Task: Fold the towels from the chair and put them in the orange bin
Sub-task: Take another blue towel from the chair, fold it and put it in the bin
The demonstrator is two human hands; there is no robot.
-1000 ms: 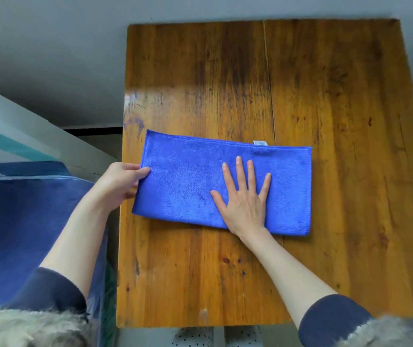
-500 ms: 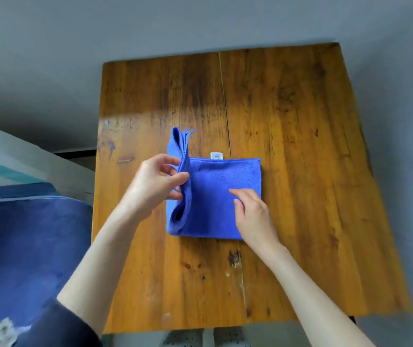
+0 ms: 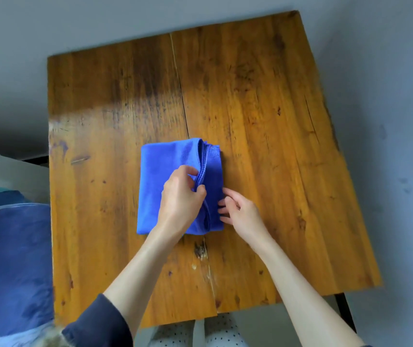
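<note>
A blue towel [image 3: 160,171] lies folded into a small rectangle in the middle of the wooden table [image 3: 263,121]. My left hand [image 3: 181,200] pinches the towel's folded-over edge between thumb and fingers, holding it over the right side of the towel. My right hand [image 3: 240,211] sits at the towel's right edge with its fingers curled and their tips against the cloth. The orange bin and the chair are out of view.
Blue fabric [image 3: 10,259] fills the lower left beside the table. A pale ledge [image 3: 0,169] runs along the left edge of the view. Grey floor [image 3: 388,96] surrounds the table.
My left hand has carried the towel's left half over to the right, making a smaller rectangle. My right hand slid from on top of the towel to its right edge.
</note>
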